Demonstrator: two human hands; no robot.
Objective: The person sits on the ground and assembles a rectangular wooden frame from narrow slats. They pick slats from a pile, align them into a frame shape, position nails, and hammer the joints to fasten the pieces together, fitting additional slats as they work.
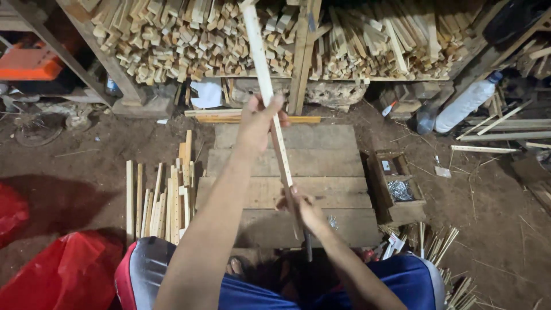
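mid-frame, left hand (259, 121) clamps a long slat (274, 123) held upright; right hand (307, 209) grips its lower end. finished-looking slats (160, 201) lie lower left; many sticks (189, 34) wait above.

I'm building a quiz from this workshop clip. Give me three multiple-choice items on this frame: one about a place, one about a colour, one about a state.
1. Where does the small wooden box of metal fasteners sit?
A. right of the plank platform
B. on the shelf
C. on the person's lap

2. What colour are the person's shorts?
A. green
B. blue
C. white

3. How is the long wooden strip held?
A. lying flat on the floor
B. in the right hand only
C. gripped by both hands, pointing up and away

Answers: 1 A, the box rests on the dirt floor beside the plank platform. 2 B, blue cloth covers both thighs. 3 C, the left hand grips it higher up and the right hand lower down.
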